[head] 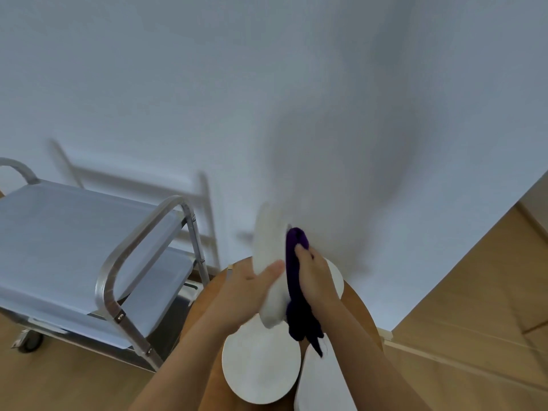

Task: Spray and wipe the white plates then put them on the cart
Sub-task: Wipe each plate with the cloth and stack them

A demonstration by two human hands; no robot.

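Gripping plate (268,262) between hands, cloth (296,280) pressed right

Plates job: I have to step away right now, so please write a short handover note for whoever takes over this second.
Left hand: grips a white plate held up on edge above the round wooden table.
Right hand: presses a purple cloth against that plate's face.
Two more white plates lie on the table: one near, one behind the hands. Another white object at bottom right is unclear.
Cart stands at left; no plates on its top shelf.
Done: wiping underway.
Left: finish this plate, clean the rest, load the cart.
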